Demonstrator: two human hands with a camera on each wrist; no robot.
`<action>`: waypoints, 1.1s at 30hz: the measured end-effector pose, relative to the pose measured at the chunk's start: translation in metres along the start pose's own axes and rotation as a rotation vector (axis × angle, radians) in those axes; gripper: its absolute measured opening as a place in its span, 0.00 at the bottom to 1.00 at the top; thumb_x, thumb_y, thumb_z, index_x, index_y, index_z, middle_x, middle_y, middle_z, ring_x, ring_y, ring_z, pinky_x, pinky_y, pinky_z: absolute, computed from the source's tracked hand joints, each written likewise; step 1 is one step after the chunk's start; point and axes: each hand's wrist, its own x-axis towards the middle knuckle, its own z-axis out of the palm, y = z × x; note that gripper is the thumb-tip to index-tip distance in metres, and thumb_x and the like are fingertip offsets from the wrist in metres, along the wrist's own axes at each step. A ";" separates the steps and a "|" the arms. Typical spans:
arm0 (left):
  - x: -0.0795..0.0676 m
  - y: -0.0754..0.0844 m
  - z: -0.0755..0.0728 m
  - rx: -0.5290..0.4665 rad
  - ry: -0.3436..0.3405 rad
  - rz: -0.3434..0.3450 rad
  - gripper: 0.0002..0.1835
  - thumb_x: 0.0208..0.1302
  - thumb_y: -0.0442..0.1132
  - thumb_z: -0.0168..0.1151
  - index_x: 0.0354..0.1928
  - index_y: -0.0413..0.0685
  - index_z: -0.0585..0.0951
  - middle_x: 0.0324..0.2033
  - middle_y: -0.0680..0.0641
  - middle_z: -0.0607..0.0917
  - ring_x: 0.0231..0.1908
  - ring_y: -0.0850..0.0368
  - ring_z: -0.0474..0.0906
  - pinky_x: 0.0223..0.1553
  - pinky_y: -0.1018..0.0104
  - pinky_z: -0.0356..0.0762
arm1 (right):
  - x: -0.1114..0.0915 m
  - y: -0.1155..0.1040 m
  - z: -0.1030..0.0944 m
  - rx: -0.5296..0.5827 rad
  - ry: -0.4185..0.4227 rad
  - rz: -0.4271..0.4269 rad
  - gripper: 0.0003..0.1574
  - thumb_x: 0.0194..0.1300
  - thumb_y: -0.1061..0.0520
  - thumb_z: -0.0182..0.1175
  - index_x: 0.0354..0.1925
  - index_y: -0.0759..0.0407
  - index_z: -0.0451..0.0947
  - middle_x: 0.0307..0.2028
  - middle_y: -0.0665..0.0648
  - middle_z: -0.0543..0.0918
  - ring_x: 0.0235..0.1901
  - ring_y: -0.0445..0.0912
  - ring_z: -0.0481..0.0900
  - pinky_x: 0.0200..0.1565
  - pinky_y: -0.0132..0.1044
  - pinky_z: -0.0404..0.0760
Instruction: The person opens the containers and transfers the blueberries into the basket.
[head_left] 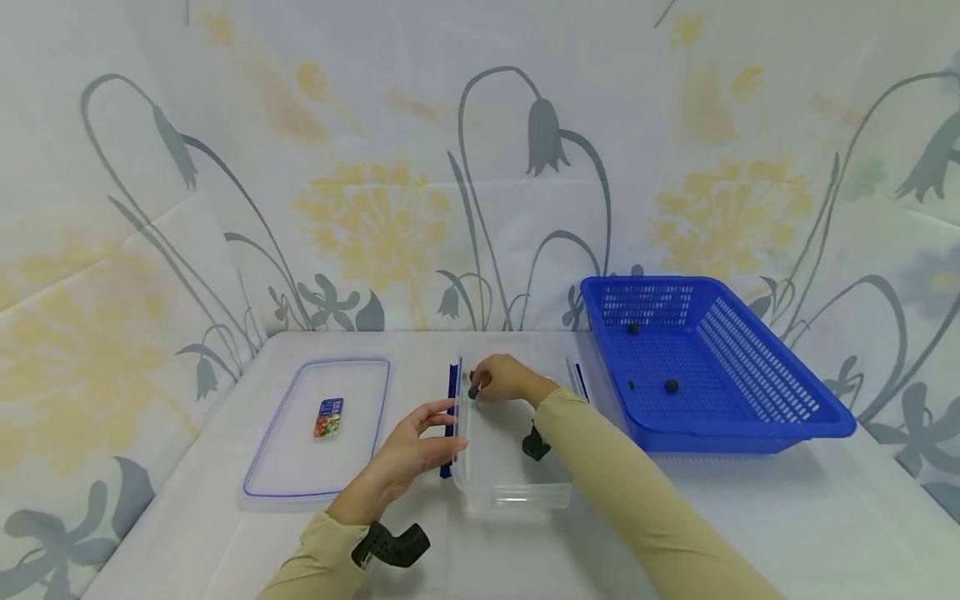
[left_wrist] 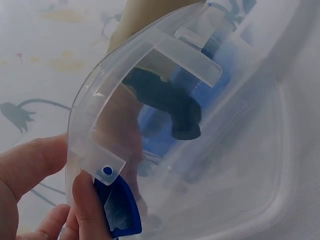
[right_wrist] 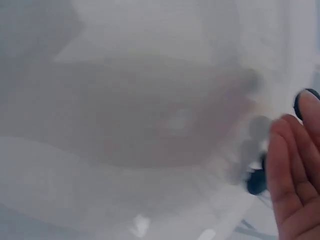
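A clear plastic container (head_left: 517, 497) with blue side latches stands in front of me. My left hand (head_left: 408, 450) grips its left rim, fingers beside a blue latch (left_wrist: 120, 210) in the left wrist view. Inside, near the far left corner, my right hand (head_left: 508, 379) pinches a small dark ball (head_left: 473, 392). Another dark ball (right_wrist: 257, 181) lies close by the fingers in the right wrist view, partly hidden by them. Each wrist carries a black camera mount (head_left: 401, 546).
A clear lid (head_left: 288, 454) with a blue edge and a colourful label lies to the left. On the right stands a blue slotted basket (head_left: 750, 433) with a few dark balls (head_left: 671, 386) in it. A flower-printed cloth (head_left: 420, 100) hangs behind the white table.
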 end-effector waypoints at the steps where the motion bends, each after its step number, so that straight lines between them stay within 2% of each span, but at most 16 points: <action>1: 0.000 0.000 0.000 0.003 -0.001 -0.002 0.34 0.55 0.31 0.67 0.64 0.42 0.66 0.53 0.39 0.69 0.40 0.55 0.77 0.47 0.60 0.77 | -0.001 -0.001 -0.002 0.031 -0.003 0.012 0.09 0.52 0.65 0.68 0.35 0.62 0.80 0.27 0.52 0.78 0.28 0.43 0.76 0.33 0.31 0.78; 5: -0.002 -0.002 0.001 0.024 0.009 -0.010 0.34 0.55 0.32 0.67 0.64 0.42 0.65 0.54 0.39 0.69 0.41 0.54 0.77 0.47 0.59 0.77 | -0.003 -0.009 -0.011 0.156 -0.025 0.032 0.08 0.54 0.65 0.66 0.35 0.64 0.79 0.27 0.54 0.81 0.26 0.44 0.80 0.33 0.33 0.81; 12: -0.001 -0.001 0.003 0.022 0.016 -0.016 0.35 0.54 0.31 0.68 0.64 0.42 0.65 0.54 0.39 0.69 0.41 0.54 0.77 0.48 0.59 0.77 | -0.011 -0.015 -0.042 0.205 -0.007 0.003 0.11 0.54 0.64 0.67 0.37 0.65 0.79 0.27 0.54 0.82 0.26 0.44 0.81 0.39 0.42 0.82; 23: -0.002 0.000 0.001 0.027 0.012 -0.004 0.35 0.54 0.31 0.67 0.65 0.41 0.65 0.54 0.39 0.68 0.41 0.55 0.76 0.47 0.60 0.77 | -0.040 -0.004 -0.104 0.181 0.064 -0.008 0.15 0.56 0.63 0.65 0.42 0.68 0.77 0.30 0.57 0.83 0.32 0.50 0.82 0.38 0.38 0.81; 33: -0.002 0.000 0.002 0.021 0.005 0.005 0.35 0.54 0.31 0.67 0.65 0.41 0.65 0.55 0.39 0.68 0.41 0.55 0.77 0.47 0.61 0.77 | -0.070 0.026 -0.140 0.102 0.136 0.036 0.18 0.56 0.60 0.65 0.45 0.67 0.77 0.31 0.56 0.83 0.32 0.49 0.81 0.40 0.43 0.80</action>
